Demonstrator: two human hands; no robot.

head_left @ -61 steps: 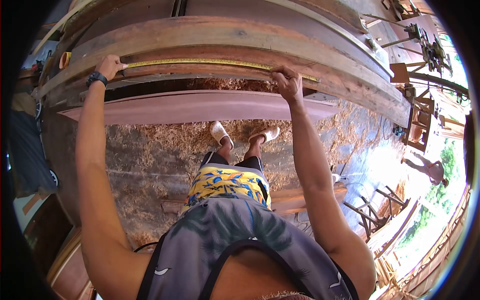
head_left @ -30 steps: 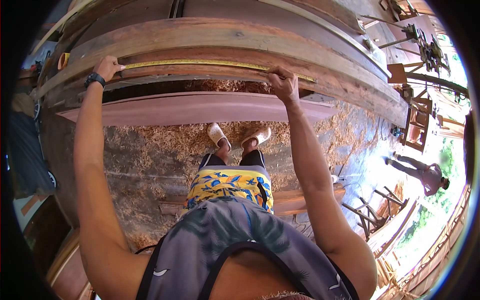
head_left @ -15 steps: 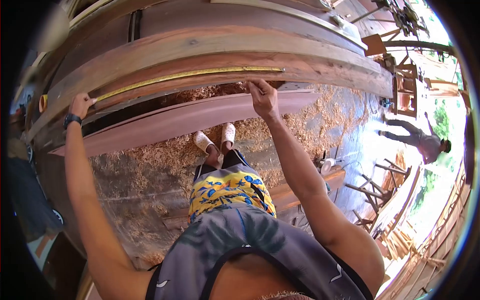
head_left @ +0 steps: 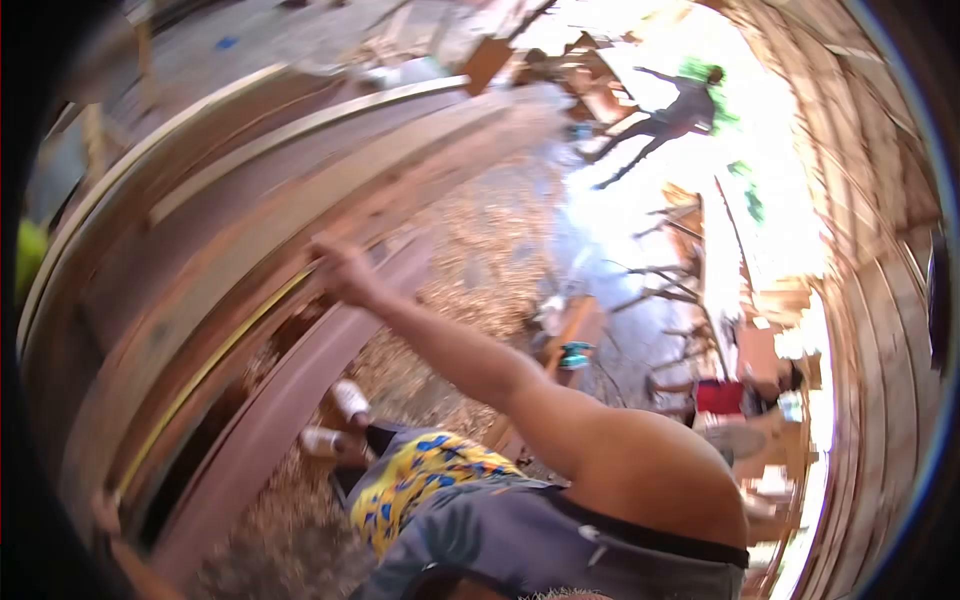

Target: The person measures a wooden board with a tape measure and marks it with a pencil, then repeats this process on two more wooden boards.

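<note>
A yellow tape measure (head_left: 205, 375) lies stretched along a reddish-brown wooden board (head_left: 345, 221). My right hand (head_left: 345, 272) is closed at the board's edge, over the far end of the visible tape. Its fingertips are blurred, and I cannot make out what is in them. At the lower left, my left hand (head_left: 107, 515) is at the near end of the tape, with the fingers around it and the board's edge. Blur softens this hand too. A pinkish plank (head_left: 270, 415) lies just below the board, on my side.
Wood shavings (head_left: 490, 250) cover the floor around my shoes (head_left: 348, 398). More long boards (head_left: 290, 140) lie beyond the tape. One person (head_left: 670, 115) walks in the bright background; another in red (head_left: 720, 397) is at the right. Wooden trestles (head_left: 670, 270) stand near the opening.
The view has swung to the right and blurred. My right hand now covers the tape's far end, where before the tape ran past it. My left hand stays at the near end.
</note>
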